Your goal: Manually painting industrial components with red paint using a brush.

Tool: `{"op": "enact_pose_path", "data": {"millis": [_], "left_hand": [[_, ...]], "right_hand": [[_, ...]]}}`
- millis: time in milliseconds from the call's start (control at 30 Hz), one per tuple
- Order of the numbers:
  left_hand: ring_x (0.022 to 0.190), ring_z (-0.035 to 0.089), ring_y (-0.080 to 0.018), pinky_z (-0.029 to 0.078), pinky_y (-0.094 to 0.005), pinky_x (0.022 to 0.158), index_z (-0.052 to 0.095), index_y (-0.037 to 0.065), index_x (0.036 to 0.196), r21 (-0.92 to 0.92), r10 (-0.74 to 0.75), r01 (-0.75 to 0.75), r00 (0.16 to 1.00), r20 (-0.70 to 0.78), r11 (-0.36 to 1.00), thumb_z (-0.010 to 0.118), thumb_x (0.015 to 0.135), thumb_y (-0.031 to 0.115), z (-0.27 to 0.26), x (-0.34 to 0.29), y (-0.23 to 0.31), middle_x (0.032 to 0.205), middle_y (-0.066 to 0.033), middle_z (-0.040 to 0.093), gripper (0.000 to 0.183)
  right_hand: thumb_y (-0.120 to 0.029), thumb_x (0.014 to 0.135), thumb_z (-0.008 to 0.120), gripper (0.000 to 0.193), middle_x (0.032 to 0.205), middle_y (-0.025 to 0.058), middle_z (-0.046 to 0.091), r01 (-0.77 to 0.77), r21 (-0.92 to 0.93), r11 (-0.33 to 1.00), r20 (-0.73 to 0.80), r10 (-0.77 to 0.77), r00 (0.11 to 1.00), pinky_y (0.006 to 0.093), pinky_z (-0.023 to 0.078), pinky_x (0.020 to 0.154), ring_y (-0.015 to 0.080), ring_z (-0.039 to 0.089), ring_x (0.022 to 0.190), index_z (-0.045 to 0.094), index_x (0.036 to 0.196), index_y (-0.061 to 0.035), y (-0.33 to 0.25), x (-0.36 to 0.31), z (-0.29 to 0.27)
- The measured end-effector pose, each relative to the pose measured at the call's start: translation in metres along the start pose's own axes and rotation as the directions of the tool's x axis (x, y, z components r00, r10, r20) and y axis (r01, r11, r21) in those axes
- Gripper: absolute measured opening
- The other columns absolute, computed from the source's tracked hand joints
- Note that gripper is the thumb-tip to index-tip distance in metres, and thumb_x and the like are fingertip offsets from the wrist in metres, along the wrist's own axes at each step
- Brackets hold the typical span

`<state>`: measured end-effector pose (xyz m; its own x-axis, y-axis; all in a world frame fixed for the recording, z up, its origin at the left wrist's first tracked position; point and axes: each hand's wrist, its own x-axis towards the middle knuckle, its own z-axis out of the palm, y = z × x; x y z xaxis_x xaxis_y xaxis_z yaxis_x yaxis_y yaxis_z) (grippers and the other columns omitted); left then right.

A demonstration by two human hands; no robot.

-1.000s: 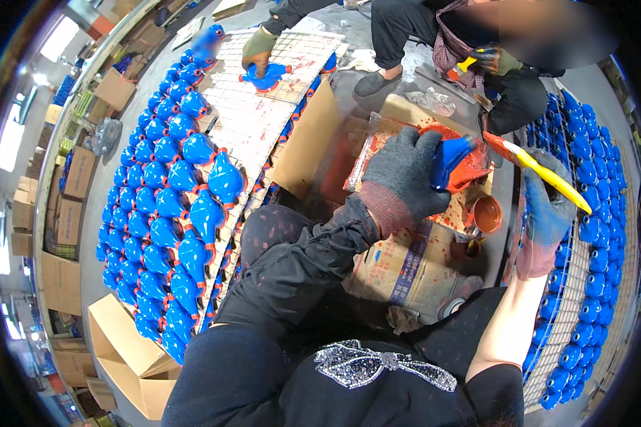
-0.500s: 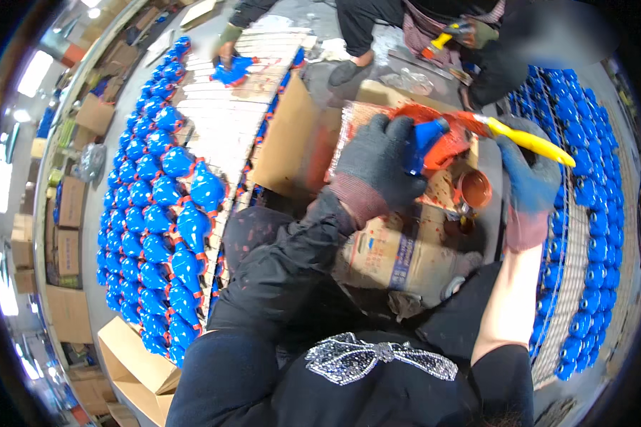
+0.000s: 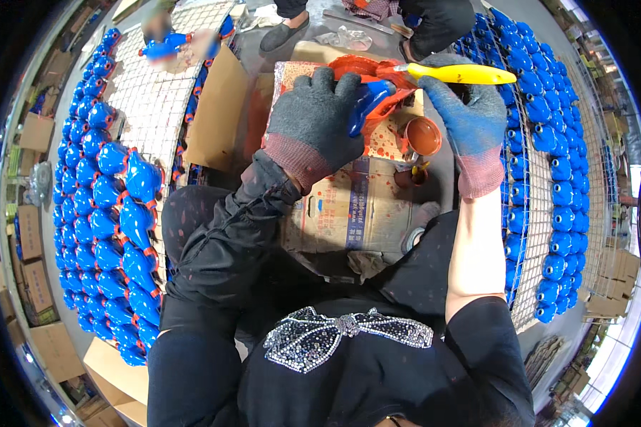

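Observation:
My left hand [image 3: 319,117], in a dark grey knit glove, grips a glossy blue painted part [image 3: 372,107] from above; its far side is hidden by my fingers. My right hand [image 3: 473,117], gloved in grey and blue, holds a paintbrush by its yellow handle [image 3: 470,74]. The brush points left, with its bristle end at the blue part and a red-orange paint-covered container [image 3: 352,65]. Where the bristles touch is too small to tell. Beneath both hands is a paint-spattered board [image 3: 384,146]. A cup of red-orange paint [image 3: 424,136] stands beside it.
Rows of blue parts with red ends [image 3: 103,224] lie to my left by a wire-mesh rack [image 3: 146,85]. More blue parts [image 3: 559,196] line the right. An open cardboard box [image 3: 217,107] stands left of the board. A smaller stained cup [image 3: 411,176] sits nearer me. A co-worker's legs [image 3: 441,27] are ahead.
The view has shifted, so the scene sits further left. My brush handle has swung from sloping down to the right to nearly level. My left hand keeps its grip on the blue part.

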<state>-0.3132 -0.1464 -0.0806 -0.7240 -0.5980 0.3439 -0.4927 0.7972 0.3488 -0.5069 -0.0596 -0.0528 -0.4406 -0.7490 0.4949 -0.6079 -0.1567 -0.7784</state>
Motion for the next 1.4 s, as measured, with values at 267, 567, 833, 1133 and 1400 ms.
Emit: {"op": "enact_pose_path", "data": {"millis": [267,567,833,1133,1400], "left_hand": [[0.096,0.061,-0.0399,0.052,-0.0445,0.082,0.053,0.006,0.126,-0.197,-0.107,0.117,0.992,0.061,0.973,0.077,0.063,0.035,-0.007,0.001,-0.006,0.109,-0.0205,0.058,0.073],[0.097,0.063,-0.0213,0.052,-0.0336,0.084,0.052,-0.002,0.125,-0.879,-0.202,0.302,0.949,0.242,0.369,0.078,0.068,0.033,-0.016,0.002,-0.016,0.111,-0.0158,0.062,0.072],[0.103,0.062,-0.0233,0.050,-0.0356,0.091,0.050,-0.002,0.128,-0.784,0.015,0.408,0.891,0.455,-0.469,0.059,0.082,0.028,-0.037,-0.003,-0.006,0.119,-0.0165,0.060,0.055],[0.102,0.063,-0.0287,0.057,-0.0402,0.080,0.049,0.007,0.129,-0.644,-0.029,0.209,0.941,0.338,-0.736,0.050,0.089,0.055,-0.009,-0.016,0.007,0.118,-0.0156,0.061,0.063],[0.105,0.061,-0.0294,0.057,-0.0390,0.080,0.046,0.006,0.131,-0.460,0.067,0.203,0.953,0.296,-0.865,0.043,0.094,0.049,-0.022,-0.005,0.004,0.124,-0.0149,0.057,0.057]], "right_hand": [[-0.009,0.078,0.076,0.023,0.090,0.0051,0.067,-0.024,0.036,0.999,0.050,0.023,0.998,0.0234,0.049,0.072,0.0094,0.061,0.081,0.068,0.098,-0.0016,-0.021,-0.004,0.002],[0.006,0.080,0.063,0.027,0.103,0.0135,0.065,-0.111,0.288,0.951,-0.034,0.126,0.991,0.0314,0.048,0.090,0.0201,0.061,0.096,0.060,0.106,0.0029,-0.027,-0.002,-0.015],[0.005,0.077,0.053,0.027,0.109,0.0190,0.058,-0.123,0.890,0.438,0.050,0.175,0.983,0.0404,0.051,0.094,0.0326,0.058,0.109,0.053,0.104,0.0032,0.001,-0.005,-0.005],[0.011,0.076,0.049,0.029,0.110,0.0185,0.059,-0.181,0.982,-0.061,0.191,0.294,0.937,0.0468,0.047,0.100,0.0339,0.056,0.114,0.054,0.101,-0.0007,0.033,-0.015,0.032],[0.010,0.079,0.049,0.032,0.115,0.0198,0.056,-0.125,0.987,0.103,0.080,0.366,0.927,0.0451,0.047,0.101,0.0314,0.055,0.114,0.051,0.111,0.0044,0.044,-0.002,0.025]]}}
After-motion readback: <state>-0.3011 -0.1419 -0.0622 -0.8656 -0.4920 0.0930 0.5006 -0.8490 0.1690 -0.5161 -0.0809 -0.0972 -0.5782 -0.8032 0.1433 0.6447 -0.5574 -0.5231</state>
